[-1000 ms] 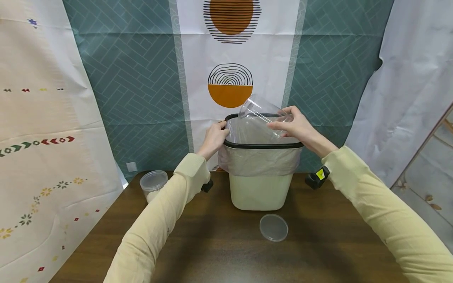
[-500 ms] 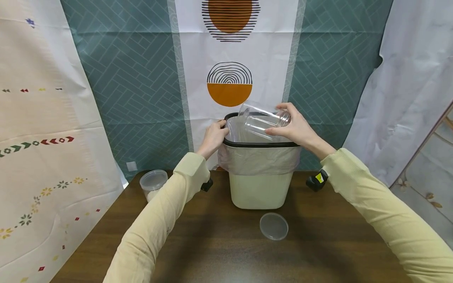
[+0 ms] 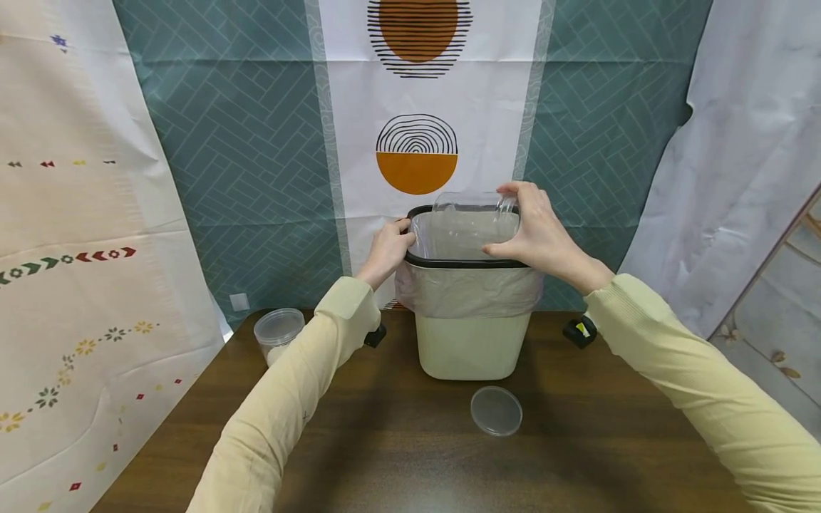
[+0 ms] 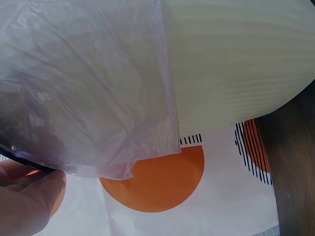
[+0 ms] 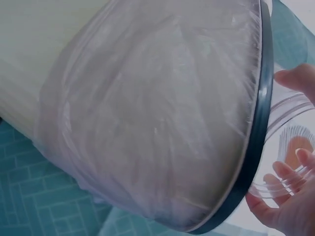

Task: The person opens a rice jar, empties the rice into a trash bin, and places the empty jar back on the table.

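Note:
A pale green trash can (image 3: 471, 349) with a black rim stands on the table. Its thin pinkish plastic liner (image 3: 477, 296) is folded down over the outside. My left hand (image 3: 387, 251) grips the rim at the left side, fingers over the edge. My right hand (image 3: 535, 231) holds a clear plastic jar (image 3: 468, 214) near its threaded mouth, thumb in front and fingers behind. The jar lies on its side over the can's opening, its base toward the left. In the right wrist view the fingers (image 5: 283, 169) show through the clear jar mouth.
A round clear lid (image 3: 497, 411) lies flat on the wooden table (image 3: 410, 456) before the can. At the back left stands another clear jar (image 3: 278, 329) with something whitish inside, partly behind the left sleeve. A patterned curtain (image 3: 256, 128) hangs behind.
The jar has turned from tilted, base up at the left, to nearly level over the can. My right hand has rotated with it. My left hand stays on the rim.

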Available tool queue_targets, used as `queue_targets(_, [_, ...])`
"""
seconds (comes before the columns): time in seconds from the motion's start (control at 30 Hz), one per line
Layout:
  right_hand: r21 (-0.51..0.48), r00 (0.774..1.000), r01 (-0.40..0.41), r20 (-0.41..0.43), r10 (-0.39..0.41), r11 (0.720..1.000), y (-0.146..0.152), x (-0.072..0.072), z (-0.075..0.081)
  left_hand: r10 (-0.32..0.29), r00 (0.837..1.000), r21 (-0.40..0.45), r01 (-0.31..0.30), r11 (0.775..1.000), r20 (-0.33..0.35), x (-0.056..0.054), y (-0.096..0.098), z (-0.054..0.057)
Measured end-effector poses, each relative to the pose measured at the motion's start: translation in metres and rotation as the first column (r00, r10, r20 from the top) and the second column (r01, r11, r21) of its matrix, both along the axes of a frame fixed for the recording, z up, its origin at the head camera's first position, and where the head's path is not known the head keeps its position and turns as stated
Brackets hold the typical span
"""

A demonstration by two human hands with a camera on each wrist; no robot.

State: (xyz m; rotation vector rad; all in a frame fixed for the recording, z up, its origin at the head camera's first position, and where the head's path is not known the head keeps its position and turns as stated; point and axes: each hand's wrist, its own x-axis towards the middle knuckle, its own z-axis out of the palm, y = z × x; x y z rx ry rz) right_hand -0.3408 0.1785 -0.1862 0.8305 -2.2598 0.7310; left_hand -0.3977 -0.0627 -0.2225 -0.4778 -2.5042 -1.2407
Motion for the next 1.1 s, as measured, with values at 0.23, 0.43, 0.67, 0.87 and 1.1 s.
queue_targets(0.23, [0.094, 0.985, -0.022, -0.169, 0.038, 0.995, 0.000, 0.002, 0.006, -0.003, 1.000, 0.008, 0.003, 1.000, 0.009, 0.001, 0.000, 0.000])
queue_targets(0.43, [0.128, 0.973, 0.007, -0.231, 0.022, 0.992, 0.000, 0.008, 0.014, -0.001, 1.000, 0.011, 0.001, 1.000, 0.011, 0.001, 0.000, 0.000])
queue_targets(0.67, [0.154, 0.980, 0.032, -0.197, -0.001, 0.988, 0.001, 0.020, 0.027, -0.002, 1.000, 0.025, 0.002, 1.000, 0.013, 0.001, -0.001, 0.000])
queue_targets(0.87, [0.178, 0.985, 0.035, -0.172, -0.004, 0.983, 0.006, 0.030, 0.038, -0.005, 1.000, 0.026, 0.005, 1.000, 0.015, 0.001, -0.001, 0.000])
queue_targets(1.1, [0.172, 0.993, 0.079, -0.105, -0.061, 0.982, 0.019, 0.046, 0.057, -0.002, 1.000, 0.029, 0.002, 1.000, 0.012, 0.000, -0.001, 0.000])
